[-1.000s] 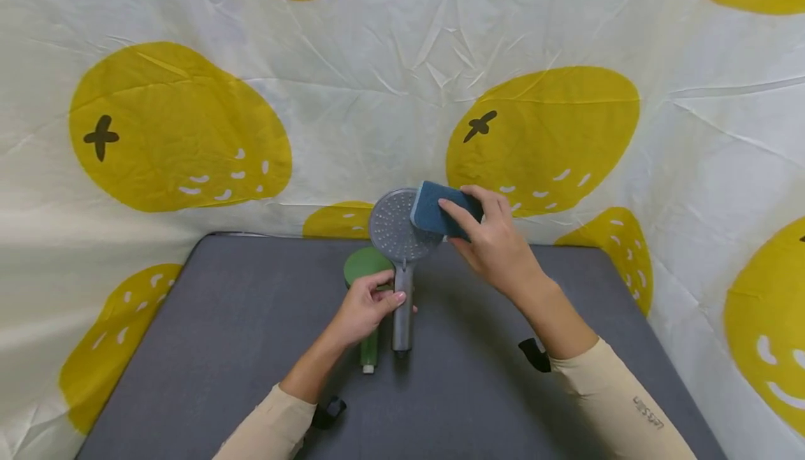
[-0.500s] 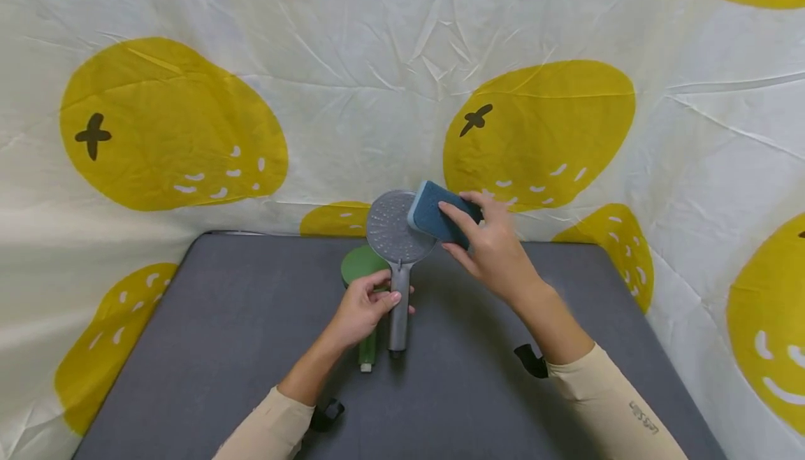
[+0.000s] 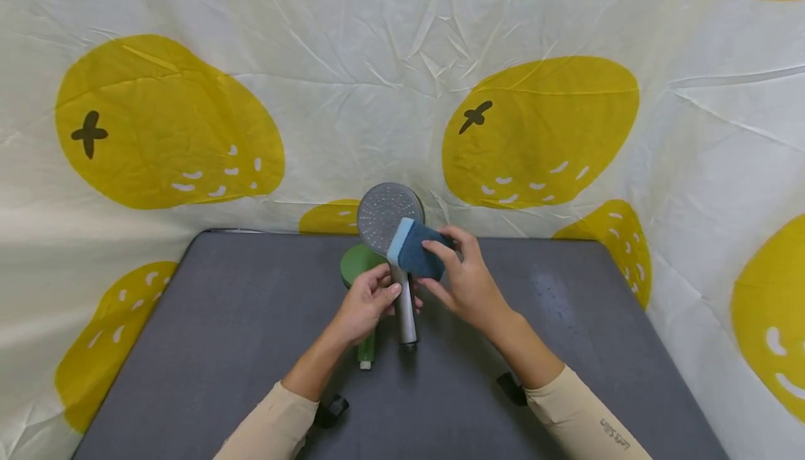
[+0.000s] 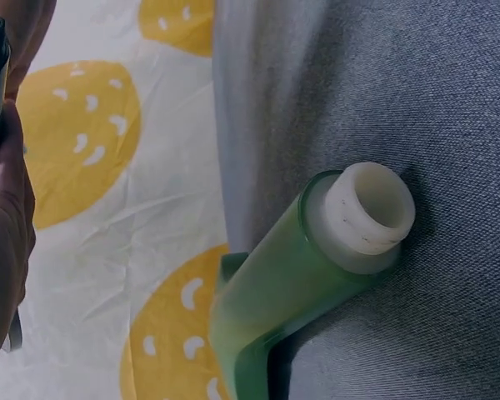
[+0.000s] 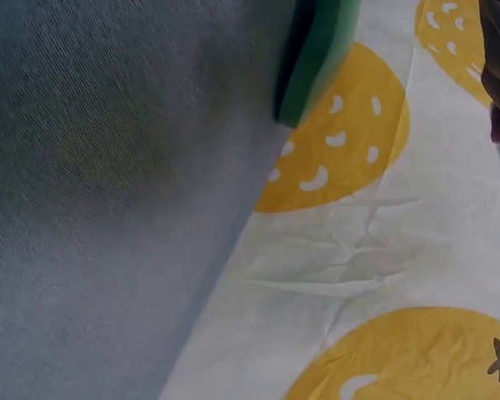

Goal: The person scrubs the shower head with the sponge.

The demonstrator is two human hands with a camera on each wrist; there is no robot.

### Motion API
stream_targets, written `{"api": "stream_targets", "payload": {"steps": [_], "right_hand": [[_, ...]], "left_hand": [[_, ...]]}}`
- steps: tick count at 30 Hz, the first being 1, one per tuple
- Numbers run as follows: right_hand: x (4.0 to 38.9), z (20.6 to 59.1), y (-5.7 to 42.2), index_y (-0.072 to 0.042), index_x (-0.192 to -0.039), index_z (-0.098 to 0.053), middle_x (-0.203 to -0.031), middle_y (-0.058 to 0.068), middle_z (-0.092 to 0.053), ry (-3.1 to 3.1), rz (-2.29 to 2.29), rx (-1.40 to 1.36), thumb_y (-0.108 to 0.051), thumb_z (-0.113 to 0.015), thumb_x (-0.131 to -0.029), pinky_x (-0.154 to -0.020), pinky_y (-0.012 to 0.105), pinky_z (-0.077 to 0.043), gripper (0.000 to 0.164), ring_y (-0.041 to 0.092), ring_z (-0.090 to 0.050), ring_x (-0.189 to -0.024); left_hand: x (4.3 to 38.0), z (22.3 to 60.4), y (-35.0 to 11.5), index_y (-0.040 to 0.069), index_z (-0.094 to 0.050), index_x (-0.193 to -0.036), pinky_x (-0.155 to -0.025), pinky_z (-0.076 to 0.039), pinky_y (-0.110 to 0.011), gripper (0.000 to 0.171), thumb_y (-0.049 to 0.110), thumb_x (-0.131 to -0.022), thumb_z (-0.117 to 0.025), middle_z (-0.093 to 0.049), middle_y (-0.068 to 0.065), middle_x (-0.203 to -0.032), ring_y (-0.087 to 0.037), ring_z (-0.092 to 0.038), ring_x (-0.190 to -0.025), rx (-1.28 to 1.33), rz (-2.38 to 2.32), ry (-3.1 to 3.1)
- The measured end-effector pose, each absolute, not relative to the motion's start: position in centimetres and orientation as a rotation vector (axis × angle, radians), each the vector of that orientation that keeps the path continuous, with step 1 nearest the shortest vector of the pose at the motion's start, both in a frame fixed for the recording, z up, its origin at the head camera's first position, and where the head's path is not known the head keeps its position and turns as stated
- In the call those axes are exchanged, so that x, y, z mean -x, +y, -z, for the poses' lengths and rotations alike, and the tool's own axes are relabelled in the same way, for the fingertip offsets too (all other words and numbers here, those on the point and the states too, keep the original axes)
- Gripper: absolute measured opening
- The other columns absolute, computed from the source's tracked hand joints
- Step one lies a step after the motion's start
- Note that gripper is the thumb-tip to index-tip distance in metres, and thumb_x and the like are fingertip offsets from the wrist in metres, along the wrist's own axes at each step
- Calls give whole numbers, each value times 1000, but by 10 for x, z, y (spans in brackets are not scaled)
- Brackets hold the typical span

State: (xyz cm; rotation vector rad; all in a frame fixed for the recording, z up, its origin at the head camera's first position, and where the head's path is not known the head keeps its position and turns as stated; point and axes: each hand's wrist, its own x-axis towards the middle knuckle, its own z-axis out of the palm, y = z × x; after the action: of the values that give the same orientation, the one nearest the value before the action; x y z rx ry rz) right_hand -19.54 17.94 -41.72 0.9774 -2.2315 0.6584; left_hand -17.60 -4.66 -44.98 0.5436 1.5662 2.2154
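Observation:
My left hand (image 3: 370, 302) grips the handle of a grey shower head (image 3: 385, 210), whose round nozzle face tilts toward me above the table. Between the fingers and thumb of my right hand (image 3: 468, 282) is a blue sponge (image 3: 423, 249) with a lighter blue layer. That sponge overlaps the lower edge of the nozzle face and the top of the handle. Behind my left hand a green shower head (image 3: 361, 264) lies on the table, partly hidden. In the left wrist view the green shower head (image 4: 292, 258) shows its white threaded end toward the camera.
A dark grey cloth-covered table (image 3: 264, 348) lies under both hands. Its far edge meets a white curtain (image 3: 365, 124) printed with yellow fruit. Small wet spots (image 3: 553, 296) mark the table to the right. Black straps (image 3: 512, 389) hang at both wrists.
My right hand has moved the sponge down and left, from the right side of the nozzle face toward the handle. The grey shower head has tilted slightly, its handle end shifting right.

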Motion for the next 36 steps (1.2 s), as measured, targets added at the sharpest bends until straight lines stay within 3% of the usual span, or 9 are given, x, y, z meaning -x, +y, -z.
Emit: {"api": "stream_targets", "payload": {"steps": [5, 10, 13, 18, 23, 25, 32, 36], "right_hand": [[195, 417, 178, -7, -135, -51, -139, 32, -42, -2193, -715, -970, -2, -92, -74, -91, 54, -57, 74, 46, -50, -122], [200, 405, 182, -5, -138, -48, -144, 33, -39, -2192, -734, -937, 1, -90, -76, -84, 51, -55, 76, 45, -53, -119], [203, 395, 187, -6, -143, -47, -148, 30, -38, -2228, -768, -917, 1, -88, -78, -91, 53, -55, 77, 44, -51, -127], [207, 382, 192, -7, -147, -46, -152, 24, -39, -2288, -856, -845, -2, -85, -82, -105, 58, -52, 76, 41, -47, -136], [204, 390, 188, -4, -144, -46, -148, 30, -37, -2244, -897, -841, 0, -87, -81, -103, 60, -52, 75, 44, -47, -134], [203, 397, 185, -4, -142, -47, -144, 31, -37, -2224, -882, -871, 0, -88, -78, -99, 60, -54, 76, 45, -50, -129], [196, 418, 180, -9, -136, -51, -137, 30, -40, -2214, -787, -960, -3, -94, -72, -89, 55, -59, 77, 44, -53, -121], [194, 423, 180, -11, -135, -52, -137, 30, -41, -2210, -730, -972, -4, -95, -70, -88, 56, -58, 79, 45, -51, -121]], "left_hand": [[176, 449, -46, -7, -30, -155, -86, -64, -37, 50, 7, -110, -46, -63, -11, -119, -18, -74, -98, -619, -2213, 1492], [176, 445, -46, -12, -34, -147, -85, -65, -39, 42, 6, -110, -45, -56, -36, -121, -17, -75, -96, -652, -2174, 1516], [175, 445, -47, -14, -34, -144, -85, -65, -39, 41, 6, -110, -44, -49, -47, -124, -16, -74, -95, -679, -2149, 1535], [175, 444, -47, -13, -33, -147, -85, -65, -39, 43, 6, -110, -44, -50, -45, -124, -15, -74, -94, -698, -2133, 1559], [175, 444, -44, -14, -36, -145, -84, -65, -37, 42, 7, -110, -45, -52, -45, -123, -16, -75, -94, -701, -2150, 1559], [175, 445, -43, -14, -37, -144, -83, -65, -35, 42, 8, -110, -46, -55, -42, -122, -16, -75, -94, -686, -2161, 1548], [178, 446, -42, -12, -32, -151, -80, -64, -30, 46, 7, -110, -44, -65, -9, -115, -17, -75, -96, -639, -2206, 1496], [179, 444, -44, -12, -32, -152, -80, -64, -30, 47, 6, -110, -43, -67, -6, -115, -18, -75, -96, -630, -2213, 1479]]}}
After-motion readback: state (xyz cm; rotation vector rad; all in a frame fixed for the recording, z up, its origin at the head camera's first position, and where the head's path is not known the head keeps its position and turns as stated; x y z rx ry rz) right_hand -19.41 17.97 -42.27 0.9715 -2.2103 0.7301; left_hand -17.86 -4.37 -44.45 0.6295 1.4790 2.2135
